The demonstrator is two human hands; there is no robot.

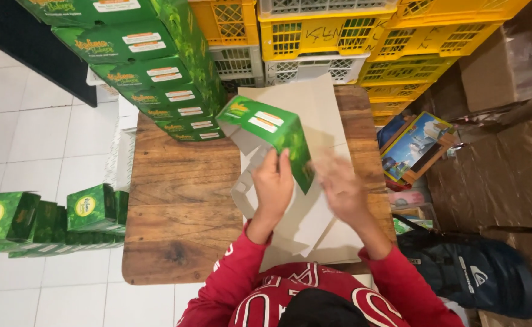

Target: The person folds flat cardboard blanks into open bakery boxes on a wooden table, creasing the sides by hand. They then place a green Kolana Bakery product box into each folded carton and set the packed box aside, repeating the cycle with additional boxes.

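- Head view: the left hand (272, 184) grips the half-folded green carton (272, 130) at centre frame, above the wooden table (175, 200); a loose pinch could let its flaps spring open.
- The right hand (343, 188) is motion-blurred, so its grip is unclear; it may crease the grey cardboard sheets (314, 109).
- An elbow could topple the stacked green cartons (157, 79), upper left.

The person wears a red long-sleeved top with white lettering across the chest and a small white mark on the left sleeve near the elbow. Both sleeves end at the wrists, leaving the left hand (272, 184) and right hand (343, 189) bare, without gloves.
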